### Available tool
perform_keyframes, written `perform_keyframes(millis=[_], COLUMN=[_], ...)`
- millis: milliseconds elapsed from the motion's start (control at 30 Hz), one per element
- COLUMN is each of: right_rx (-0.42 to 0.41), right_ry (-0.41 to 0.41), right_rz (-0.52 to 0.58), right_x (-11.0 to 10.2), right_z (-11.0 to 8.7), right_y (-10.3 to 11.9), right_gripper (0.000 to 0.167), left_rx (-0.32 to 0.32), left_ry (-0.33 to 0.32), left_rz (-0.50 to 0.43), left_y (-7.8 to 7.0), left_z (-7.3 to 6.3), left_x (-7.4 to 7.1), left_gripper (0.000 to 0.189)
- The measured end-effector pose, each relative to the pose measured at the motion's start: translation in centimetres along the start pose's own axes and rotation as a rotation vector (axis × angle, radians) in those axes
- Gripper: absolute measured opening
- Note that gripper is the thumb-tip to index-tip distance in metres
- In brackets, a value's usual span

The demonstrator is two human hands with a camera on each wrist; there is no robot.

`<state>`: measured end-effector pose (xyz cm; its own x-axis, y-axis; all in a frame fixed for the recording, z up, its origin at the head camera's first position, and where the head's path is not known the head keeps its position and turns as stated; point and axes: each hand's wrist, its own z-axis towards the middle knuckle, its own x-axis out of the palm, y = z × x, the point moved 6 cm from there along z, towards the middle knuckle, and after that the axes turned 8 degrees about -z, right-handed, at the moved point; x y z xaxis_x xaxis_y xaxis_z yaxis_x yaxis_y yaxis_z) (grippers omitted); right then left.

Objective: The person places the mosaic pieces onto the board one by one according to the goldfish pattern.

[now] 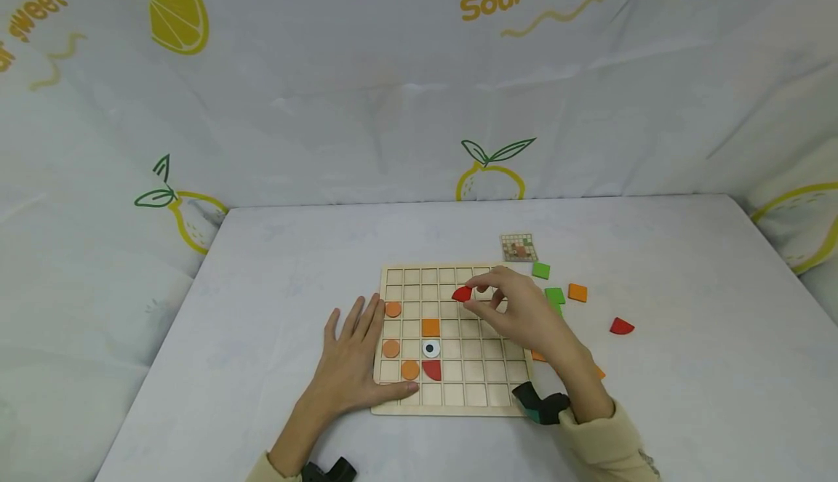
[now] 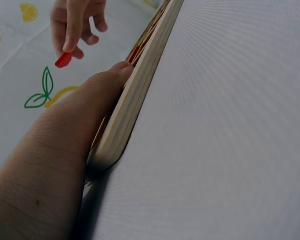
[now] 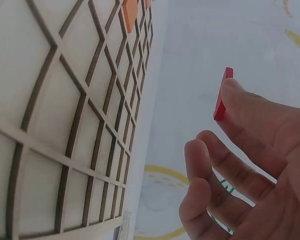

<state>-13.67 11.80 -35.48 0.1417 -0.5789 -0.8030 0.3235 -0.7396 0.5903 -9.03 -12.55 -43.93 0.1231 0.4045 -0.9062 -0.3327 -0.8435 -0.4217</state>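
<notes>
A wooden grid board (image 1: 463,393) lies flat on the white table. My left hand (image 1: 350,373) rests along the board's left edge, fingers straight and spread, thumb over the near corner. Above the upper middle of the board, my right hand (image 1: 517,307) pinches a red quarter-circle tile (image 1: 462,294) between thumb and forefinger; the right wrist view shows this red tile (image 3: 223,95) held off the board. On the board sit several orange round pieces (image 1: 390,349), an orange square tile (image 1: 431,328), a white eye piece (image 1: 431,349) and another red quarter-circle tile (image 1: 432,370).
Behind the board's right corner lies a small pattern card (image 1: 519,247). To the right are green tiles (image 1: 540,270), orange square tiles (image 1: 577,292) and a loose red tile (image 1: 622,326). Some tiles are partly hidden by the right forearm. A lemon-print cloth (image 1: 366,104) hangs behind the table.
</notes>
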Motion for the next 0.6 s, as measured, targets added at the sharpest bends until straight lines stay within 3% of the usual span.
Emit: perform_keyframes(millis=[600], right_rx=[0.0], right_ry=[0.058], right_rz=[-0.001], right_x=[2.9], right_z=[1.2], right_y=[1.9], right_gripper=[0.028], left_rx=[0.011], left_ry=[-0.004], left_rz=[-0.006], left_y=[0.1], left_z=[0.0], left_x=[0.1], left_gripper=[0.134])
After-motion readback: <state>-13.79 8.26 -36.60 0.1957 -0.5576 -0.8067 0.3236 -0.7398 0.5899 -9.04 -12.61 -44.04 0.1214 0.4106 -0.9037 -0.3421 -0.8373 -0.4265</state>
